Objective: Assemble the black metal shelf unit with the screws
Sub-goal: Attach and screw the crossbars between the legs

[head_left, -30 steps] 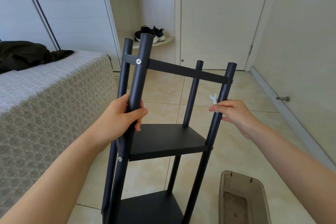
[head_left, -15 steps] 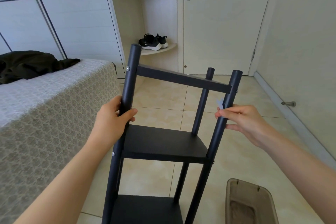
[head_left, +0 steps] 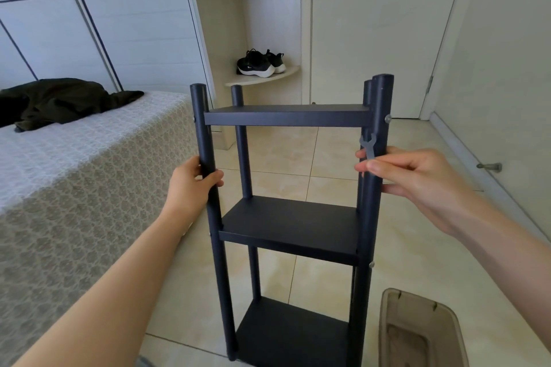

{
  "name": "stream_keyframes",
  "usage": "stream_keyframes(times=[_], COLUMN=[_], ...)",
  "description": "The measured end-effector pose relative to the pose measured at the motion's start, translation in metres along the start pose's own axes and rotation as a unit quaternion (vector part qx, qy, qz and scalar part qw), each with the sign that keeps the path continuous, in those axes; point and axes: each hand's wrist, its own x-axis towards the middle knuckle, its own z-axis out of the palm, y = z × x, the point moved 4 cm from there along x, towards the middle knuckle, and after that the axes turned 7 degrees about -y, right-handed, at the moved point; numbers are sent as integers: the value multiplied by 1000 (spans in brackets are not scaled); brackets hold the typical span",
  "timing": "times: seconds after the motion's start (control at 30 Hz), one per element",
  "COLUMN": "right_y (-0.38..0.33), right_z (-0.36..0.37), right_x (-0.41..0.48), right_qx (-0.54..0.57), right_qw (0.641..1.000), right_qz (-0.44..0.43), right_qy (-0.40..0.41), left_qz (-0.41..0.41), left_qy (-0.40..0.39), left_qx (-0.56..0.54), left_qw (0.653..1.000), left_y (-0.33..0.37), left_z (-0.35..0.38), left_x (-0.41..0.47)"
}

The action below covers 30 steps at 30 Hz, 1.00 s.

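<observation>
Black shelf unit [head_left: 289, 220] stands upright between both hands.
A brown bin [head_left: 417, 334] lies below the right hand [head_left: 417, 179], which pinches a small wrench [head_left: 368, 147] against the front right post. The left hand [head_left: 193, 185] grips the front left post. A screw [head_left: 387, 118] sits just above the right hand.

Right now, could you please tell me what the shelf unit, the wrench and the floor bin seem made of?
Shelf unit: probably painted metal, matte black, even dull sheen.
Wrench: thin flat metal, dull grey, apparently stamped.
Bin: likely plastic, translucent brown, light shows through its walls.
</observation>
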Motion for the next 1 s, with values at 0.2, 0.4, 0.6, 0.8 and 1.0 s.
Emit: stream_keyframes(times=[0.2,0.4,0.6,0.8,1.0], right_y=[-2,-7,-18,-24,-26], right_z=[6,11,22,36,47], right_x=[-2,-4,-4,-2,4], right_qx=[-23,-49,-72,-67,-49], right_qw=[999,996,991,988,989], right_qz=[-14,-50,-87,-93,-81], right_qy=[-22,-54,-72,-99,-114], left_qz=[-30,-45,-85,-135,-85], left_qy=[-11,-18,-15,-62,-116], left_qx=[12,14,111,172,250], left_qw=[999,999,990,974,957], left_y=[-13,-23,-29,-32,2], left_z=[4,5,6,9,23], left_x=[8,12,20,15,-11])
